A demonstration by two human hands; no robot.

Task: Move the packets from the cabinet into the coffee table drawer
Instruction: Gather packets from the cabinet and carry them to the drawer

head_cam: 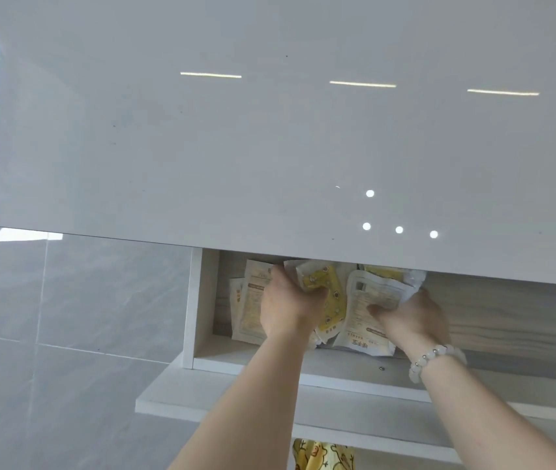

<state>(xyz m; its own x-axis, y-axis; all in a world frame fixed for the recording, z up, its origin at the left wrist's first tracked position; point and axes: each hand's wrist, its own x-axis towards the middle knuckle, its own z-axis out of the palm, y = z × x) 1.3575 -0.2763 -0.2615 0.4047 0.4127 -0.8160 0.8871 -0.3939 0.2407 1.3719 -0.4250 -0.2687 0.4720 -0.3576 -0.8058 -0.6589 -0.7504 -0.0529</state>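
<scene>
Cabinet (202,347): open, lower centre of the frame, with its glossy grey door (269,147) filling the upper frame.
Packets (249,307): white and yellow, standing upright in a bunch inside the cabinet at its left end.
Left hand (290,307): centre of frame, fingers curled round a yellow-printed packet (329,293).
Right hand (415,317): just right of it, gripping a white packet (368,296), thumb on its face.
Beaded bracelet (435,359): on the right wrist.
Grey tiled wall (49,317): lower left.
Yellow patterned cloth (324,456): bottom edge.

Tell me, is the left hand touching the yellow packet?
Touching. In the head view the left hand grips the yellow packet, fingers curled over it.
</scene>
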